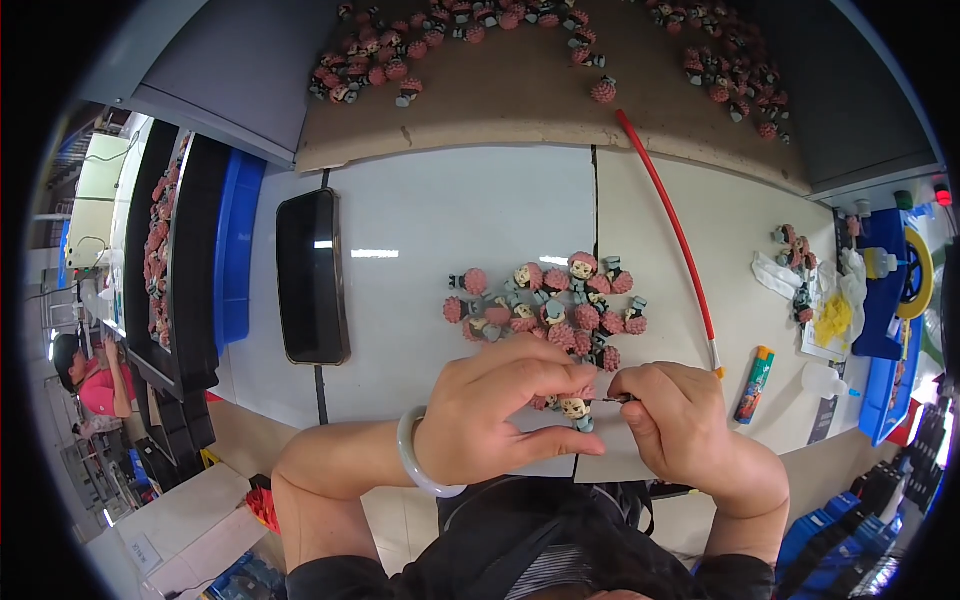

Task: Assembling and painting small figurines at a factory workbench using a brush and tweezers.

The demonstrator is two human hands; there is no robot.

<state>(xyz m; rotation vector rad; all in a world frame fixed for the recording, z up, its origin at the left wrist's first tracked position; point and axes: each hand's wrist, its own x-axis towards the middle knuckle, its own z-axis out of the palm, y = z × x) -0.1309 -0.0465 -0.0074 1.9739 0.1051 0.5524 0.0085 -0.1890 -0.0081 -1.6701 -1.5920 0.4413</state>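
Observation:
My left hand, with a pale bangle at its wrist, is curled around a small figurine with a pink head and grey-blue body. The face shows between my thumb and forefinger; the fingers behind it are partly hidden. Close beside it, my right hand is closed in a pinch on a thin dark tool, whose tip points at the left fingertips. Most of that tool is hidden in the fist. Just beyond both hands, a loose cluster of similar figurines lies on the white tabletop.
A phone lies to the left. Toward the right are a red-handled brush, a green lighter, a white bottle and a tape dispenser. More figurines cover a cardboard-brown shelf at the back. A person sits far left.

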